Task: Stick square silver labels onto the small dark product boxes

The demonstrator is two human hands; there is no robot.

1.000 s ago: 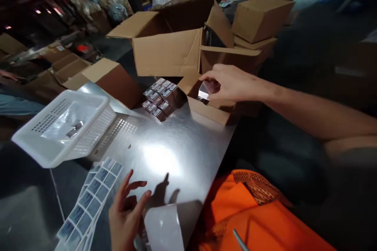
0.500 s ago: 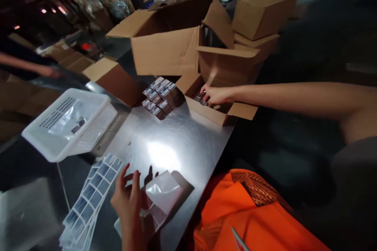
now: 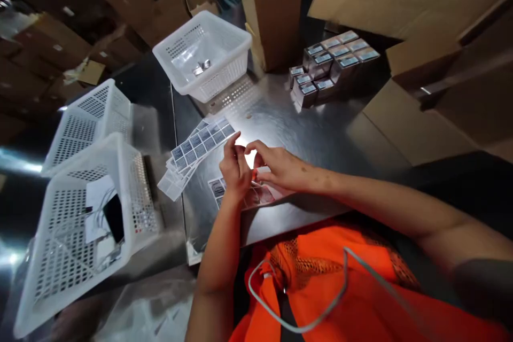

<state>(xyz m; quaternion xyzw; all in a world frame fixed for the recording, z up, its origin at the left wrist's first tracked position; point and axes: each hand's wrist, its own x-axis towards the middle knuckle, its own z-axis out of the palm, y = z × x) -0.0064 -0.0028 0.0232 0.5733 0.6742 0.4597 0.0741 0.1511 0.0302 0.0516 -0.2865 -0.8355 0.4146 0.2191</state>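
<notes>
My left hand (image 3: 235, 171) and my right hand (image 3: 278, 167) meet over the near part of the metal table (image 3: 296, 123). Their fingers are bent toward each other, closed around a small spot that the fingers mostly hide. A bit of orange-red shows between them, too small to name. Below the hands lies a sheet of printed labels (image 3: 217, 188), partly covered by them. Just beyond my left hand, more label sheets (image 3: 200, 144) lie in a loose fan on the table.
Several small boxes (image 3: 318, 64) stand grouped at the back right, beside an open carton (image 3: 385, 117). A white basket (image 3: 236, 67) stands at the back left. Another basket (image 3: 130, 197) at left holds a dark phone-like object and cables. A tall carton (image 3: 272, 10) stands behind.
My right hand has left the small carton and come to my left hand over the label sheet. The white pouch-like piece near my left hand no longer shows. The view has turned left.
</notes>
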